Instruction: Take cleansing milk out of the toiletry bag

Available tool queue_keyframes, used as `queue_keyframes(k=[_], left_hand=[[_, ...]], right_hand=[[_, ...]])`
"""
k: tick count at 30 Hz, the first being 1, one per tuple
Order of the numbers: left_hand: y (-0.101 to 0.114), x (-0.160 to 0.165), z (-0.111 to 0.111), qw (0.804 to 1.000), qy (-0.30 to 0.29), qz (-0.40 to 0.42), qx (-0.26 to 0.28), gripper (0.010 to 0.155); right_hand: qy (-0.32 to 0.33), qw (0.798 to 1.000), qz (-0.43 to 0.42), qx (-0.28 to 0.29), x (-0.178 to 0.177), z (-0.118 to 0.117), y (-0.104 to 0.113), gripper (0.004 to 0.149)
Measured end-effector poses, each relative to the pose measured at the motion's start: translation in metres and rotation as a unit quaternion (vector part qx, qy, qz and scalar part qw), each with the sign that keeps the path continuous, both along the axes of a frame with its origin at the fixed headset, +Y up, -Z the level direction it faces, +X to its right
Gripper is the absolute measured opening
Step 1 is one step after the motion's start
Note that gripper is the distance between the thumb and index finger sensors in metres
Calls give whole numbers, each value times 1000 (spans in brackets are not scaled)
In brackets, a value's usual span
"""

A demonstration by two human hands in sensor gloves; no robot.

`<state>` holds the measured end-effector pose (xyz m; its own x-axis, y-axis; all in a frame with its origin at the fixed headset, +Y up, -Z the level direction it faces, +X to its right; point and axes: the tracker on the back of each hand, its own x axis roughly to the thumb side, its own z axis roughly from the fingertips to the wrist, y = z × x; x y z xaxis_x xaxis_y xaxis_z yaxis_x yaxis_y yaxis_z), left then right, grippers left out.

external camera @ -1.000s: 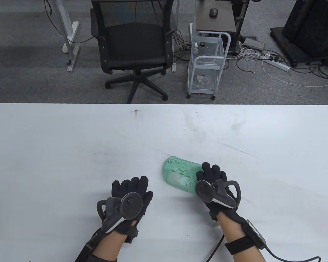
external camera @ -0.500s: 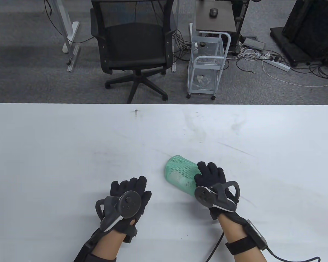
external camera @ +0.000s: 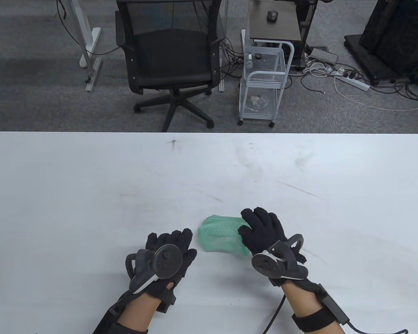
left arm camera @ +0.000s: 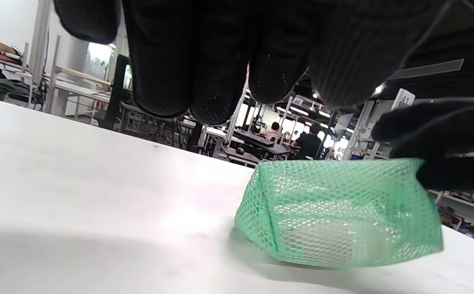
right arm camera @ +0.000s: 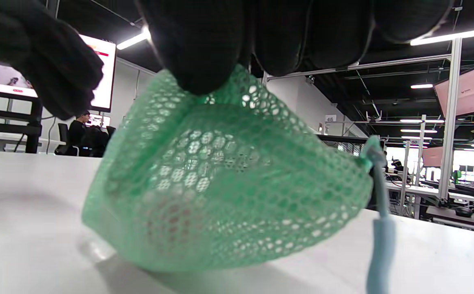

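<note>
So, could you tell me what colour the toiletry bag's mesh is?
Light green, an open honeycomb mesh on the toiletry bag; the left wrist view shows it best.

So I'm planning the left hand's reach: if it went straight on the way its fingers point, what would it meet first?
Probably the green mesh toiletry bag, just beyond the left hand; the right hand grips its far end. Depth is uncertain.

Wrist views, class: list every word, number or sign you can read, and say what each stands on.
"46": small white sign on the far wall, right wrist view.
"41", partly cut off: white sign, left wrist view.
Wall screen with a red mark: text too blurred to read.
Pink monitor: text too small to read.
Green mesh toiletry bag: no lettering visible.
</note>
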<state>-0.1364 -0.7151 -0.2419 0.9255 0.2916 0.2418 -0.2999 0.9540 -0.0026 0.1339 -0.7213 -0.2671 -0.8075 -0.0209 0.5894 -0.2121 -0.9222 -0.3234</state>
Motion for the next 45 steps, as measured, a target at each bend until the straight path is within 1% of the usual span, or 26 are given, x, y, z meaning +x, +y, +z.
queue_keyframes(k=[4,8,13,16,21,24,30,35,36,40,43,45], left_hand=[[-7,4,-2,1000,-14,-19,-13,63],[-17,11,-5,998,-28,-50,-32,64],[-23,16,-6,996,-35,-64,-42,65],[-23,16,-6,996,-36,-64,-44,62],[-28,19,-8,994,-32,-90,-47,54],[-31,21,-9,993,-33,-96,-53,49],[-32,24,-8,993,-35,-106,-36,44],[-32,25,-8,992,-36,-113,-41,43],[-32,26,-8,992,-36,-113,-42,43],[-32,28,-7,991,-40,-119,-36,43],[-32,29,-7,991,-43,-121,-35,43],[-33,30,-6,991,-44,-123,-35,43]], right_hand=[[17,1000,-19,-6,1,6,5,35],[45,998,-36,-27,0,9,7,35],[66,996,-44,-50,-2,11,6,35],[71,995,-38,-56,-4,11,5,35],[72,994,-33,-74,-4,10,4,36],[71,992,-27,-96,-4,9,3,36],[66,990,-20,-125,-4,6,0,37],[60,980,-16,-190,-3,2,-3,38],[60,977,-20,-204,-2,1,-4,38],[50,972,-49,-224,4,-3,-5,40],[13,965,-99,-243,12,-8,-8,44],[-15,962,-119,-244,17,-12,-11,50]])
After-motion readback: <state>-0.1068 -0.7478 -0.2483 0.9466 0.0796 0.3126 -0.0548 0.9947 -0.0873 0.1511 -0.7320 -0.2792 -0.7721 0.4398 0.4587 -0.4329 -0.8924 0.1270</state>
